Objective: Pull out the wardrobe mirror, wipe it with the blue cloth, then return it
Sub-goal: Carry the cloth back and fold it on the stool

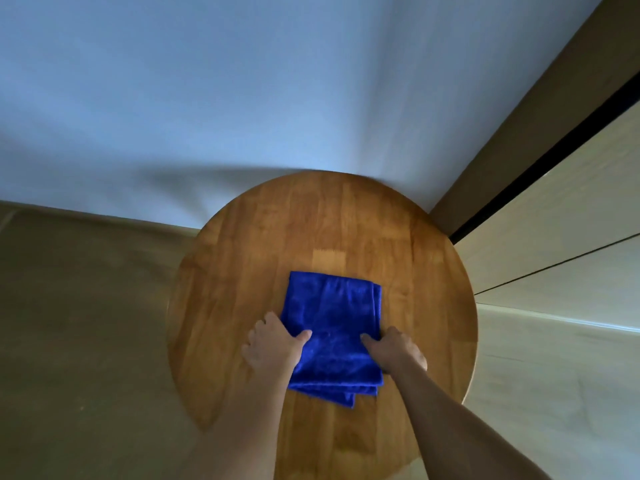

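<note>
Folded plush blue cloth [332,327] on round wooden desk [242,258]; left hand [273,344] and right hand [394,348] seemingly pinch its side edges.

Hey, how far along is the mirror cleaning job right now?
Nothing shows as done: no mirror is in view. In hand: the left hand and right hand grip opposite edges of the folded blue cloth on the round wooden table. Left: pulling out the mirror, wiping, returning it.

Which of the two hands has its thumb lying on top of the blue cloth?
Both do, really: the left hand and right hand each lay a thumb on the blue cloth.
</note>
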`<state>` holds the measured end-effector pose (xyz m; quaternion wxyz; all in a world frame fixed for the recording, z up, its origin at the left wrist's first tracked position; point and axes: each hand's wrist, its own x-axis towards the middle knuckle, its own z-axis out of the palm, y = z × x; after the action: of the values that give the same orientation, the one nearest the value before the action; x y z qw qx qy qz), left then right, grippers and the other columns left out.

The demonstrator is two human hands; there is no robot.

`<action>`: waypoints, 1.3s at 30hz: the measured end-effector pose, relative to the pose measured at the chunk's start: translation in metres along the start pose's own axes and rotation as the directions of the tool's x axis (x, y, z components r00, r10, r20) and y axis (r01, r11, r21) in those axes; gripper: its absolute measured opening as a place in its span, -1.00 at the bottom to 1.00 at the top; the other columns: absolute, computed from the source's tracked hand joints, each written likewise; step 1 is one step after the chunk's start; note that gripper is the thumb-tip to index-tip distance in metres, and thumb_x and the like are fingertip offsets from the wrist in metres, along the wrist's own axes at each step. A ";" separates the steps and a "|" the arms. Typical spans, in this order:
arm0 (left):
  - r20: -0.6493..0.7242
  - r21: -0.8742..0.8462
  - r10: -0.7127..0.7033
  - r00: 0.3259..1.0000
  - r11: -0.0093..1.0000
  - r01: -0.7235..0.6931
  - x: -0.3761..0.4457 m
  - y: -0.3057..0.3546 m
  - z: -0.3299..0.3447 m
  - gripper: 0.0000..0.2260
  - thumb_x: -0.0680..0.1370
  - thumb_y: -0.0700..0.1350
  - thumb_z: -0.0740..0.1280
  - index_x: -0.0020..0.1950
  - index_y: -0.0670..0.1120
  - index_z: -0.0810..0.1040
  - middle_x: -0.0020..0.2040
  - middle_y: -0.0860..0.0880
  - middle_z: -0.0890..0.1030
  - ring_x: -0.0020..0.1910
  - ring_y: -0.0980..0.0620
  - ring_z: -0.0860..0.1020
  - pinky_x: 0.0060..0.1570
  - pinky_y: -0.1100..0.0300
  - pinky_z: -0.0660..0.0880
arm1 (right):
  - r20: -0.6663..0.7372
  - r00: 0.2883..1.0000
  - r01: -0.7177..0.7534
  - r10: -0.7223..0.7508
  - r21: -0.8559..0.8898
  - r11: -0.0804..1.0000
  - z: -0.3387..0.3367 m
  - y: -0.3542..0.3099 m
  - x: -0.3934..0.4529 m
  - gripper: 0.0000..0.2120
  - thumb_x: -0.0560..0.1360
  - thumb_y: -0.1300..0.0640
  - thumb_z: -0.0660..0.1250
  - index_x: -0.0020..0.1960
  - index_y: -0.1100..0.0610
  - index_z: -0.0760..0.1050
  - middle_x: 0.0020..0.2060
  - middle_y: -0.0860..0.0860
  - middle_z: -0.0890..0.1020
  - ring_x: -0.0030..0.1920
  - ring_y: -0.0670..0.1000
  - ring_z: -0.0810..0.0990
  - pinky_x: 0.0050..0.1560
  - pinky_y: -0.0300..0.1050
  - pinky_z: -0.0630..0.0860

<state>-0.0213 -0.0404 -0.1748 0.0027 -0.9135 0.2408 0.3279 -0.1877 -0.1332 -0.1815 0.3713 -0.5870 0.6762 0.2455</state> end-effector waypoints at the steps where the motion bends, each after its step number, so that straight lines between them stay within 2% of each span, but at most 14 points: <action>1: 0.021 0.028 0.011 1.000 1.000 -0.012 -0.001 0.001 0.001 -0.50 0.45 0.24 0.31 0.20 -0.08 0.37 0.14 -0.04 0.50 0.15 -0.05 0.47 0.14 0.05 0.40 | 0.024 1.000 -0.008 0.008 0.012 1.000 0.004 0.002 -0.003 -0.36 0.47 -0.31 0.20 0.35 0.11 0.33 0.16 0.04 0.53 0.13 0.08 0.52 0.03 -0.02 0.46; 5: 0.106 0.040 0.121 0.987 0.991 -0.125 -0.002 0.005 -0.003 -0.80 0.59 0.05 0.19 0.06 -0.07 0.38 0.04 -0.03 0.56 -0.01 -0.02 0.53 0.02 0.08 0.46 | 0.190 0.982 -0.030 0.003 0.141 0.990 0.002 0.003 -0.006 -0.43 0.41 -0.07 0.42 0.30 0.18 0.36 0.12 0.08 0.55 0.09 0.10 0.56 0.13 0.05 0.52; 8: 0.123 -0.010 0.186 0.975 0.983 -0.186 0.001 0.005 -0.008 -0.80 0.63 -0.02 0.09 0.10 -0.12 0.37 -0.07 -0.04 0.53 -0.10 -0.03 0.53 -0.08 0.07 0.49 | 0.272 0.962 -0.027 -0.027 0.190 0.981 -0.008 0.001 -0.011 -0.70 0.46 0.22 0.37 0.14 0.31 0.45 -0.12 0.13 0.58 -0.17 0.06 0.58 -0.14 -0.06 0.57; 12: 0.078 -0.192 0.227 0.971 0.959 -0.208 0.007 0.001 -0.021 -0.79 0.65 -0.05 0.05 0.17 -0.13 0.33 -0.23 -0.03 0.48 -0.32 0.03 0.46 -0.38 0.16 0.35 | 0.513 0.856 -0.170 -0.065 0.397 0.902 -0.027 -0.004 -0.026 -0.89 0.48 0.28 0.27 0.01 0.20 0.41 -0.24 0.09 0.55 -0.35 -0.01 0.54 -0.36 -0.21 0.38; 15: 0.167 -0.203 0.220 0.961 0.962 -0.184 0.017 -0.008 -0.024 -0.73 0.64 -0.03 0.09 0.29 -0.12 0.30 -0.14 -0.04 0.52 -0.28 0.04 0.50 -0.34 0.18 0.39 | 0.567 0.823 -0.123 -0.042 0.249 0.961 -0.026 -0.003 -0.027 -0.83 0.51 0.24 0.31 0.09 0.21 0.42 -0.24 0.07 0.59 -0.34 -0.04 0.59 -0.34 -0.24 0.41; 17: 0.199 -0.128 0.164 0.966 0.982 -0.140 0.018 -0.017 -0.015 -0.65 0.61 -0.03 0.17 0.36 -0.11 0.24 0.06 -0.08 0.51 -0.10 0.00 0.52 -0.17 0.13 0.46 | 0.467 0.884 -0.092 0.002 0.170 0.981 -0.012 0.001 -0.023 -0.68 0.49 0.14 0.37 0.18 0.23 0.40 -0.19 0.09 0.55 -0.31 -0.02 0.54 -0.30 -0.19 0.45; 20: 0.030 -0.091 0.022 0.999 0.996 -0.020 0.011 -0.028 0.000 -0.43 0.49 0.10 0.34 0.38 -0.11 0.21 0.26 -0.14 0.39 0.19 -0.11 0.41 0.07 0.02 0.44 | 0.151 0.987 -0.096 0.063 0.219 0.971 0.013 0.010 -0.019 -0.41 0.42 -0.18 0.37 0.25 0.18 0.36 0.03 0.10 0.56 -0.05 0.07 0.57 -0.05 -0.03 0.56; 23: 0.069 -0.160 -0.014 0.998 0.987 0.025 0.007 -0.030 0.004 -0.30 0.43 0.25 0.34 0.38 -0.14 0.19 0.15 -0.11 0.45 0.10 -0.10 0.47 -0.04 0.05 0.46 | 0.051 0.991 -0.137 0.127 0.366 0.921 0.031 0.006 -0.022 -0.31 0.37 -0.29 0.36 0.26 0.20 0.37 0.04 0.09 0.60 0.03 0.09 0.59 0.10 0.09 0.54; 25: 0.143 -0.214 0.037 0.989 0.977 -0.005 0.009 -0.026 0.005 -0.35 0.50 0.21 0.27 0.39 -0.14 0.15 -0.03 -0.05 0.49 -0.17 0.00 0.51 -0.31 0.16 0.44 | 0.076 0.989 -0.146 0.125 0.483 0.863 0.039 -0.003 -0.024 -0.32 0.37 -0.28 0.38 0.24 0.21 0.41 0.01 0.08 0.62 0.01 0.10 0.60 0.11 0.10 0.53; 27: 0.156 -0.231 0.097 0.983 0.971 -0.059 0.012 -0.022 0.003 -0.41 0.54 0.22 0.18 0.40 -0.13 0.16 -0.06 -0.06 0.53 -0.23 0.01 0.53 -0.33 0.16 0.44 | 0.052 0.991 -0.133 0.125 0.552 0.823 0.041 -0.011 -0.026 -0.39 0.38 -0.25 0.39 0.22 0.17 0.44 0.02 0.04 0.60 0.01 0.09 0.59 0.10 0.09 0.54; 30: 0.146 -0.183 0.141 0.979 0.977 -0.113 0.016 -0.019 -0.002 -0.33 0.51 0.32 0.11 0.45 -0.10 0.18 0.23 -0.14 0.46 0.15 -0.11 0.49 0.08 -0.01 0.49 | -0.059 0.992 -0.061 0.115 0.573 0.817 0.037 -0.015 -0.024 -0.54 0.43 -0.19 0.36 0.15 0.12 0.49 0.06 0.04 0.57 0.02 0.08 0.58 0.07 0.09 0.55; 33: 0.138 -0.183 0.171 0.976 0.972 -0.144 0.017 -0.019 -0.002 -0.44 0.51 0.19 0.27 0.38 -0.08 0.25 0.26 -0.14 0.38 0.22 -0.14 0.40 0.11 0.01 0.42 | -0.105 0.990 -0.009 0.096 0.629 0.778 0.033 -0.022 -0.023 -0.61 0.47 -0.08 0.35 0.14 0.16 0.42 0.09 0.07 0.55 0.01 0.07 0.56 0.06 0.09 0.55; 36: 0.131 -0.268 0.240 0.962 0.943 -0.199 0.017 -0.020 -0.002 -0.70 0.54 -0.04 0.29 0.21 -0.09 0.33 0.11 -0.10 0.44 -0.04 -0.03 0.50 -0.06 0.09 0.51 | -0.347 0.936 0.049 0.052 0.275 0.960 0.029 -0.034 -0.023 -0.49 0.51 0.00 0.28 0.37 0.14 0.22 0.30 0.08 0.40 0.27 0.12 0.39 0.24 0.04 0.38; 39: 0.081 -0.215 0.335 0.939 0.926 -0.311 0.017 -0.021 -0.004 -0.77 0.58 -0.10 0.23 0.21 -0.09 0.33 0.00 -0.06 0.48 -0.17 0.02 0.51 -0.16 0.10 0.52 | -0.433 0.841 0.288 -0.323 -0.147 0.946 0.016 -0.050 -0.010 -0.34 0.52 0.21 0.16 0.54 0.06 -0.06 0.51 -0.01 0.13 0.50 0.08 0.04 0.45 0.05 0.05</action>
<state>0.0022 -0.0298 -0.1854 -0.1285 -0.8362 0.3537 0.3989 -0.1347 -0.1245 -0.1786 0.2158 -0.7417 0.6317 0.0655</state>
